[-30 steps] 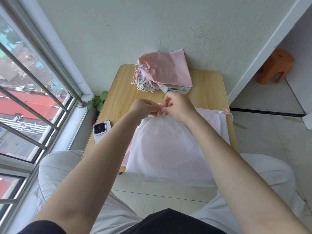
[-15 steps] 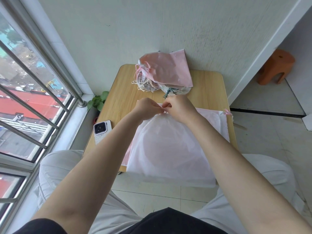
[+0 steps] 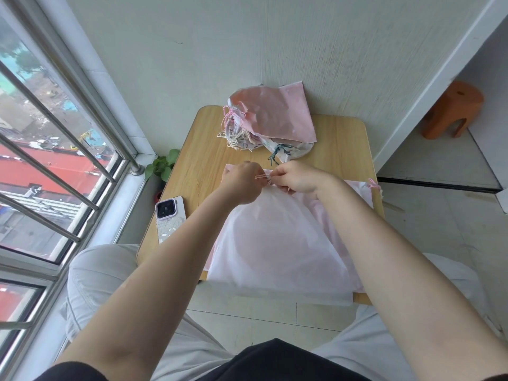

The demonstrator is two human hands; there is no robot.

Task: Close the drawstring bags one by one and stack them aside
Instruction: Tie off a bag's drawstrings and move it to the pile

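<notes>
A pale pink translucent drawstring bag [image 3: 275, 243] lies on the small wooden table [image 3: 341, 149], its bottom hanging over the near edge. My left hand [image 3: 242, 182] and my right hand [image 3: 297, 180] meet at the bag's gathered mouth. Both pinch its thin pink drawstring [image 3: 262, 176], a short stretch of which shows between them. More flat pink bags [image 3: 360, 191] lie beneath it, poking out at the right. A pile of closed bags [image 3: 272, 116] with tangled cords rests at the table's far edge against the wall.
A phone [image 3: 169, 217] in a pale case lies on the table's left near corner. A window with metal bars [image 3: 55, 149] runs along the left, a small plant [image 3: 162, 163] below it. An orange stool [image 3: 453, 108] stands on the floor at the right.
My hands have drawn slightly apart at the bag's mouth, so a short length of pink drawstring now shows between them. The bag's top is gathered tighter.
</notes>
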